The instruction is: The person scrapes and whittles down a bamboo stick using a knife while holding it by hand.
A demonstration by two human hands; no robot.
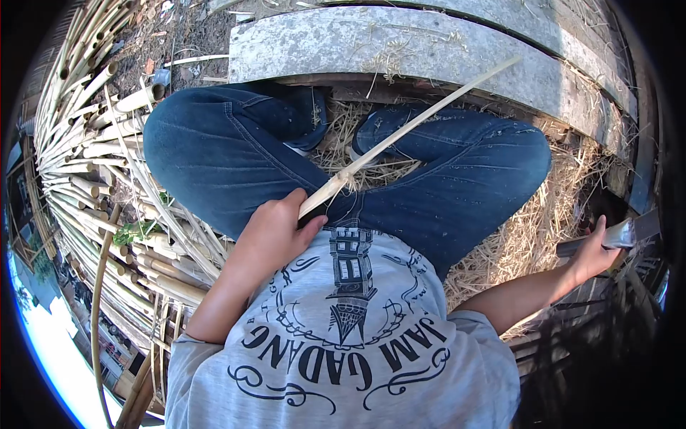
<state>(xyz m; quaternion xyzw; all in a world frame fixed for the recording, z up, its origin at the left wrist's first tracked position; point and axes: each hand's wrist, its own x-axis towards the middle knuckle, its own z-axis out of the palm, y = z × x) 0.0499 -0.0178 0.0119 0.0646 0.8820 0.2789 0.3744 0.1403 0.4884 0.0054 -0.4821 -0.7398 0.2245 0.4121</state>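
Note:
My left hand [279, 227] is closed around the thick lower end of a split bamboo strip [411, 129], just above my lap. From that fist the strip slants up to the right across my jeans, its thin tip over the grey plank [314, 44]. A knot with frayed fibres shows partway along it. Out at the far right, my right hand [593, 252] is closed on a tool with a pale, rounded, shiny part [620, 234]. Dark flat parts show on either side of that hand; shadow and the frame's edge hide the tool's exact kind.
Many cut bamboo poles [93, 189] lie piled on the left. Shavings [514, 250] cover the ground between and beside my crossed legs [457, 179]. Wooden planks run along the front, with curled shavings on top. A thin upright pole [96, 314] stands at lower left.

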